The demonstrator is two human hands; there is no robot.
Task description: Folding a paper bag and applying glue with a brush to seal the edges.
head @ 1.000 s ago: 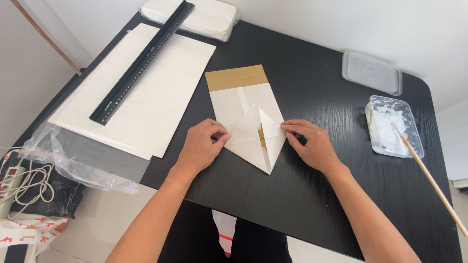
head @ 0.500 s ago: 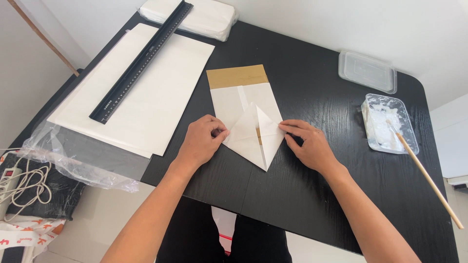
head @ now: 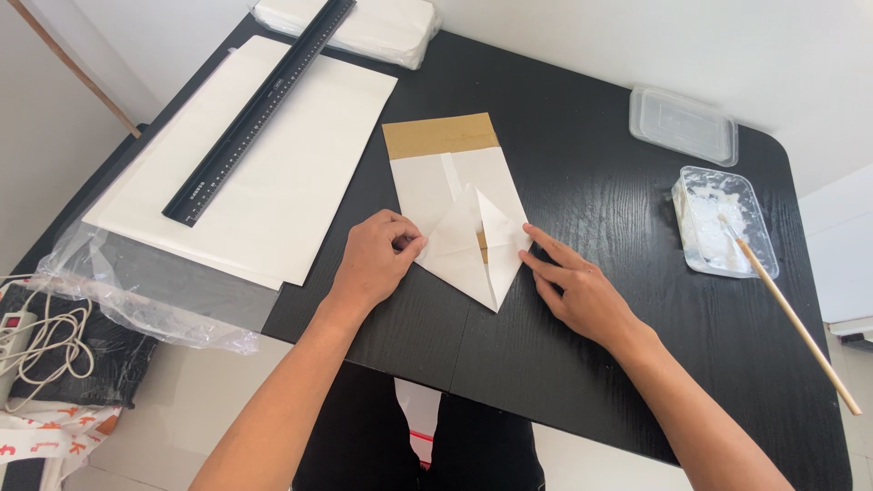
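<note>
Right hand [head: 582,295] slid lower, left hand [head: 373,264] pressing folded paper bag [head: 459,214]

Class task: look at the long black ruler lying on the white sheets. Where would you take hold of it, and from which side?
Probably grip the black ruler across its narrow width near the middle, coming from above. It lies flat and slanted on the white sheets, with both long edges bare, so fingers can pinch them. The left hand, now on the folded paper, is nearer.
</note>
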